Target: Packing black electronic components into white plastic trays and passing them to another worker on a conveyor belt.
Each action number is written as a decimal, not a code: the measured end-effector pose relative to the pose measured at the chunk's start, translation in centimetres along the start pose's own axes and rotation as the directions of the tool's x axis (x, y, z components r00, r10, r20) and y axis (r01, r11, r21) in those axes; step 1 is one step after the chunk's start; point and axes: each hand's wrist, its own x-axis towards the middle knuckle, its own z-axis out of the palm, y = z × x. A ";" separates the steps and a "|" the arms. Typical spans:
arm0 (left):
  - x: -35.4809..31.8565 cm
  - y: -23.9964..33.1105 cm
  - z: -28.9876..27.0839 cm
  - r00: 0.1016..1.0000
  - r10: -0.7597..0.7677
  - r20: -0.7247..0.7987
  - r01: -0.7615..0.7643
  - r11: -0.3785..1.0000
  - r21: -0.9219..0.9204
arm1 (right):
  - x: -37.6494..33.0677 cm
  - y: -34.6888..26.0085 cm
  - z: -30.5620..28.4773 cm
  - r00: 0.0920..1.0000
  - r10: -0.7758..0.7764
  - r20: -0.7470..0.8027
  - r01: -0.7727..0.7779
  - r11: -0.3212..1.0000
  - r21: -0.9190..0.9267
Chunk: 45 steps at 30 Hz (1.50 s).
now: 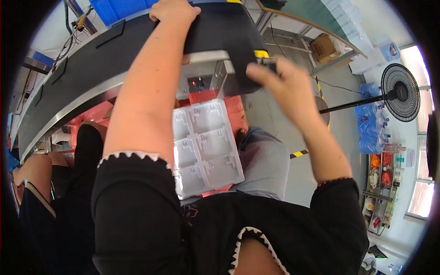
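My left hand (174, 12) reaches across the black conveyor belt (211, 27) to its far side, close to a blue bin (121, 10). The back of the hand faces me, and most of its fingers are hidden. Over the belt's right end my right hand (291, 89) is smeared by motion, its thumb and fingers bent round a dark object (269, 67) too blurred to name. A white plastic tray (215, 143) with several square moulded compartments rests tilted on my lap, below the belt's near edge. Neither hand touches it.
A metal rail (87, 91) edges the belt's near side. Another person's leg (87, 142) is at the left. A black fan (400, 91) stands at the right, near blue-wrapped bottles (372, 123) and a stocked shelf (381, 188). A cardboard box (324, 48) sits beneath another table.
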 end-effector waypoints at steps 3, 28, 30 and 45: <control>-2.2 1.3 2.4 0.910 0.123 -0.397 -0.184 0.975 -0.121 | -7.4 5.5 3.2 0.867 0.351 0.354 -0.429 0.887 0.173; -22.9 -15.9 22.1 0.638 0.742 0.206 -0.583 0.640 -0.501 | -10.5 13.9 20.0 0.796 0.551 0.252 -0.475 0.826 -0.304; -23.3 -15.6 22.6 0.614 0.757 0.224 -0.646 0.645 -0.408 | -10.0 14.7 20.2 0.833 0.514 0.206 -0.466 0.852 -0.240; -18.4 -9.8 3.8 0.630 0.322 -0.707 -0.746 0.504 -0.436 | 15.0 4.9 -1.7 0.809 -0.584 0.070 0.566 0.740 -0.362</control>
